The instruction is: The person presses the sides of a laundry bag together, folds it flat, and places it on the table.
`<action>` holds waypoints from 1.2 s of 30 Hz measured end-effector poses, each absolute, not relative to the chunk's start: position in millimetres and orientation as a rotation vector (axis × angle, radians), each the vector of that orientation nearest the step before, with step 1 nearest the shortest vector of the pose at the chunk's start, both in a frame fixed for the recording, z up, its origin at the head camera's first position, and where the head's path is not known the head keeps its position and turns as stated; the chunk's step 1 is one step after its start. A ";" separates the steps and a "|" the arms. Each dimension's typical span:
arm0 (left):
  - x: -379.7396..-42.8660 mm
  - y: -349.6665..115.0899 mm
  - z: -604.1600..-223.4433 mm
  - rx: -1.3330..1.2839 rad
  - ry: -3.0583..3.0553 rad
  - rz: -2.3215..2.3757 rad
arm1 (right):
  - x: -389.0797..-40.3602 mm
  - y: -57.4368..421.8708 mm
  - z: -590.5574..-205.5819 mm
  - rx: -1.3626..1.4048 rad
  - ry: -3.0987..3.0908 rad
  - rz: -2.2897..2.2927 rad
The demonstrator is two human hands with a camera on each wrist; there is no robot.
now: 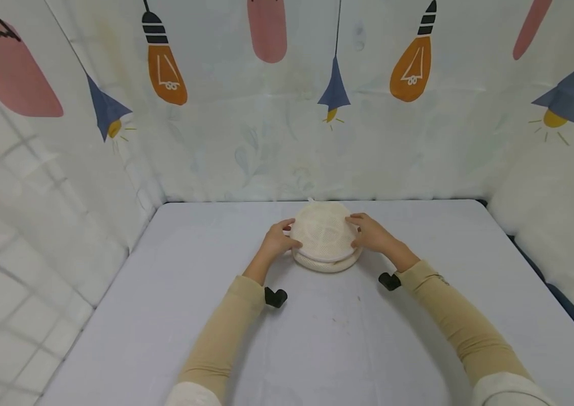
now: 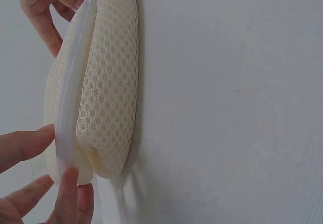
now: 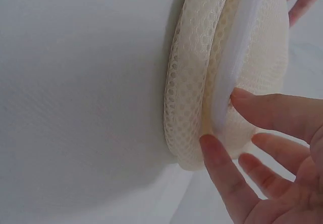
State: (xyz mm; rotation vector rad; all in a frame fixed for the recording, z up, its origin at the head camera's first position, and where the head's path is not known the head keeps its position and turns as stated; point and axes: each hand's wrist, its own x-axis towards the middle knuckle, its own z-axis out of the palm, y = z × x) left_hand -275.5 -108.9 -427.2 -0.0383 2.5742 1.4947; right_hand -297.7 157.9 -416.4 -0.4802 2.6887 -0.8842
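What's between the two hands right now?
The round cream mesh item: the left hand holds one side, the right hand the other. The head view shows it.

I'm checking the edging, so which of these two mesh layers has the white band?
The upper layer: a white band runs along its edge, while the lower layer shows cream, holey mesh.

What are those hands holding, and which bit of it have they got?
A round cream mesh thing. The left hand pinches the left side of its white rim; the right hand pinches the right side.
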 end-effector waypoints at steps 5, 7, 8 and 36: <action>-275.1 -106.8 -429.6 -0.039 2.609 1.424 | -300.1 158.0 -418.5 -0.451 2.648 -0.925; -274.6 -106.4 -430.7 -0.046 2.617 1.412 | -301.1 157.5 -420.2 -0.447 2.644 -0.931; -274.4 -106.1 -431.1 -0.049 2.618 1.407 | -301.5 157.3 -421.3 -0.445 2.646 -0.929; -280.4 -98.0 -433.8 -0.025 2.692 1.271 | -305.9 158.3 -424.2 -0.525 2.664 -0.833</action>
